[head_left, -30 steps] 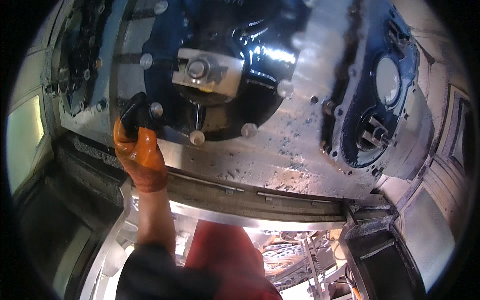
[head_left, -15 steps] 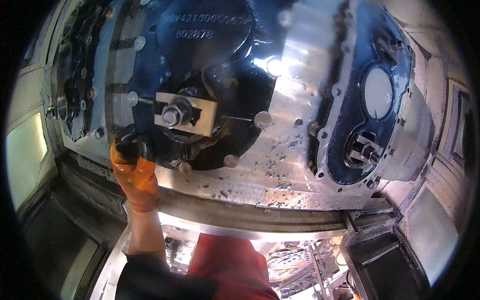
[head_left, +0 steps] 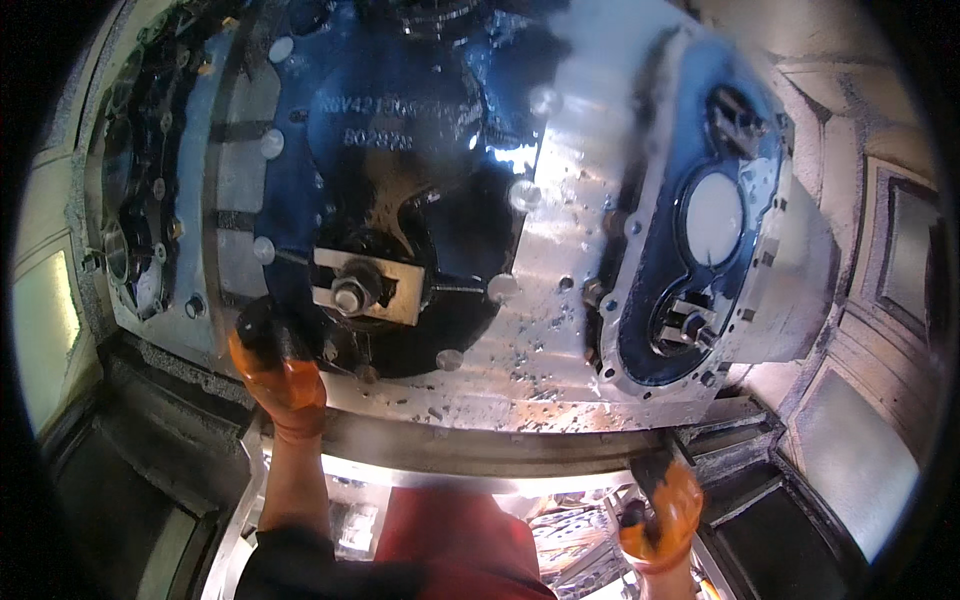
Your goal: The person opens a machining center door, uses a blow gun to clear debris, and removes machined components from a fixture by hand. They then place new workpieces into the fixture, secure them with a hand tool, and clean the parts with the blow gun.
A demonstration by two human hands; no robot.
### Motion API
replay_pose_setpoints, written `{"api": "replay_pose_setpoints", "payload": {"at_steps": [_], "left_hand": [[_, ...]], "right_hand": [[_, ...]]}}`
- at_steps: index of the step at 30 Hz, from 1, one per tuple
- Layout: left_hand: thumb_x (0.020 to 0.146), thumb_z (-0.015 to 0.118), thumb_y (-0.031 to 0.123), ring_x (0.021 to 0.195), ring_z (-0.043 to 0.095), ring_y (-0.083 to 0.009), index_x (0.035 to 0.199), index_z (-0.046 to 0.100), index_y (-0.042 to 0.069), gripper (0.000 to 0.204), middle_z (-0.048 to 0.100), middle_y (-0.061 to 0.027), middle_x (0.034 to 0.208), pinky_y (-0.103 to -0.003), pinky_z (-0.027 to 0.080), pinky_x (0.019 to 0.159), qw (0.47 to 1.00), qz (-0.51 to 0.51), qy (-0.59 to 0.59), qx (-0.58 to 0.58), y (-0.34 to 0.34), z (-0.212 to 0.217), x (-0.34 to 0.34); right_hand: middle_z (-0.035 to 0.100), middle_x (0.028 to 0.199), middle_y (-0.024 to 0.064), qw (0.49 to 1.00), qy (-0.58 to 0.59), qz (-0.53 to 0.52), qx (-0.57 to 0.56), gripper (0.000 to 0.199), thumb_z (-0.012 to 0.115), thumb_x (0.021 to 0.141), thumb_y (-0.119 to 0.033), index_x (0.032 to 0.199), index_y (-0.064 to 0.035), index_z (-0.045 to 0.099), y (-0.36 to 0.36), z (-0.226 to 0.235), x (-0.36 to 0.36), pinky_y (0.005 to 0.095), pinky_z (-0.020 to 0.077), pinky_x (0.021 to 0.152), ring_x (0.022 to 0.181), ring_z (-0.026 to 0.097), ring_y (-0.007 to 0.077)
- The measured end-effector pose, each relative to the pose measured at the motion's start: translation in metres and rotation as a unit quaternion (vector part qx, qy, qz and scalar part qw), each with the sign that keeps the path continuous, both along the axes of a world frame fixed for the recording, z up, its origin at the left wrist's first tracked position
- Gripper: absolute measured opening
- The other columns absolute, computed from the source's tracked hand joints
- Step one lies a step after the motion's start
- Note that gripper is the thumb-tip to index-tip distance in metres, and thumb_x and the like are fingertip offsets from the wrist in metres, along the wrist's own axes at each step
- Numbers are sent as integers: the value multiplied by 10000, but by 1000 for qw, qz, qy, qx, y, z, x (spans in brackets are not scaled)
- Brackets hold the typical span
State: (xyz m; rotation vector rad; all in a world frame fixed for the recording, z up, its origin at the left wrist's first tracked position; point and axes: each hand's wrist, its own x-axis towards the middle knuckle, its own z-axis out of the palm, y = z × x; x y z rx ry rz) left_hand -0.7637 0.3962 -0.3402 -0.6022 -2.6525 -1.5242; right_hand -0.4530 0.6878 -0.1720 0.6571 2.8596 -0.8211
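Before me stands a large metal housing (head_left: 560, 340) with wet, dark blue-black faces. My left hand (head_left: 275, 355), in an orange glove with blackened fingers, is against the housing's lower left, beside the dark round face. Its fingertips merge with the dark surface, so their grip cannot be made out. Up and right of it, a slotted rectangular clamp plate (head_left: 404, 297) is held by a bolt and nut (head_left: 352, 290). My right hand (head_left: 662, 508), gloved alike, is at the metal ledge (head_left: 500, 455) at lower right, thumb apart from the fingers, with nothing visible in it.
On the right, a dark oval face (head_left: 640, 330) carries a white disc (head_left: 714, 218) and a second clamp (head_left: 688, 325). Pale enclosure walls (head_left: 850, 400) flank the housing. Dark troughs (head_left: 785, 525) lie low on both sides. Below the ledge are cables (head_left: 570, 535) and a red garment (head_left: 450, 535).
My right hand has come into view at the lower right ledge. The view has shifted, and the housing sits lower and slightly left. My left hand stays at the housing's lower left.
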Motion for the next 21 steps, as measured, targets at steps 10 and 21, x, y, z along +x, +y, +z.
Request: {"api": "replay_pose_setpoints", "payload": {"at_steps": [10, 21], "left_hand": [[856, 714, 246, 1124, 551, -281, 1285, 466, 7, 550, 517, -156, 1272, -400, 462, 951, 997, 48, 41, -41, -19, -30, 4], [901, 631, 368, 945, 645, -267, 1136, 597, 11, 428, 661, -129, 1052, -365, 550, 796, 995, 69, 67, -40, -14, -33, 7]], "right_hand": [[433, 1419, 224, 968, -3, 158, 194, 507, 584, 814, -526, 1177, -180, 655, 36, -78, -247, 580, 299, 1019, 1225, 439, 437], [398, 1448, 199, 959, 50, 154, 231, 536, 593, 815, -519, 1235, -187, 609, 72, -78, -297, 590, 272, 1033, 1290, 372, 446]]}}
